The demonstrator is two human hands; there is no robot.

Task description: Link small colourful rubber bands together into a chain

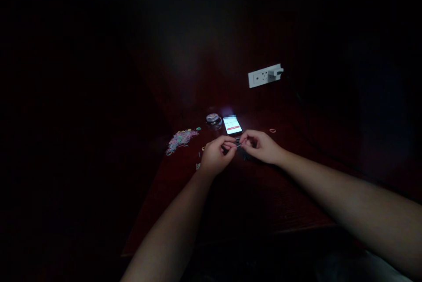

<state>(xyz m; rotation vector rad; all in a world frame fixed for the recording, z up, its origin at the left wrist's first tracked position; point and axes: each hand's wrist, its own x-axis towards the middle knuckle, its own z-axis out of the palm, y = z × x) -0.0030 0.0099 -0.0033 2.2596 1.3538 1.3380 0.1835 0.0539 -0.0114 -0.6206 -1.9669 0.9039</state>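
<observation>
Over the dark red table, my left hand (pixel 217 154) and my right hand (pixel 262 146) meet with their fingertips close together. Both are closed in a pinch on a small pale rubber band (pixel 239 145), which shows partly between them; the fingers hide the rest. Just behind my hands lies a lit phone (pixel 232 126). To the left is a pile of colourful small rubber bands (pixel 181 139). A few loose bands, one of them yellow (pixel 203 148), lie near my left hand. Off to the right of my right hand is a single reddish band (pixel 272 131).
A small clear jar (pixel 214 121) with a lid stands left of the phone. On the back wall is a white socket panel (pixel 263 75) with a plug in it, and a dark cable (pixel 306 115) runs down from there. The room is very dark.
</observation>
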